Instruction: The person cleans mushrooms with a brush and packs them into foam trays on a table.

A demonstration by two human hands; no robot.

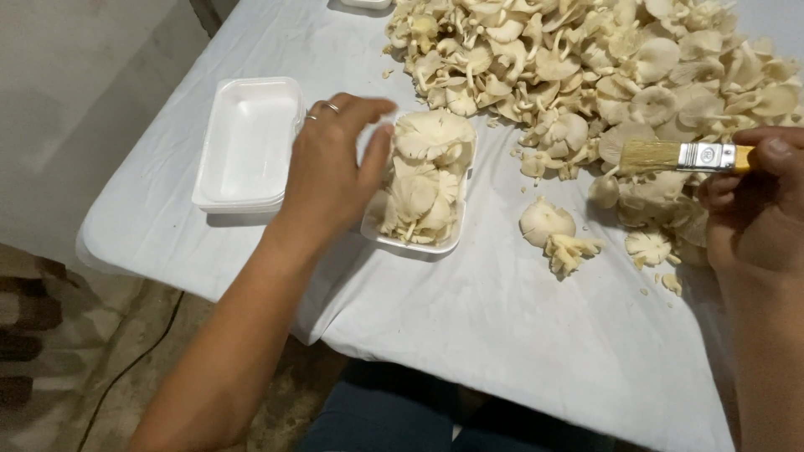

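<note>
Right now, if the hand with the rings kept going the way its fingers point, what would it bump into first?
The left hand points up and right, toward the foam tray heaped with mushrooms. Its fingertips look about at the tray's near edge, so those mushrooms would likely come first, though depth is hard to judge.

You sit at a makeshift food-packing spot, likely a home or small farm room. A table (502, 335) draped in white cloth holds a big heap of oyster mushrooms (603, 67) and white foam trays (247, 142). Below lie a worn floor (100, 368), a cable (126, 368) and a plain wall (75, 100).
</note>
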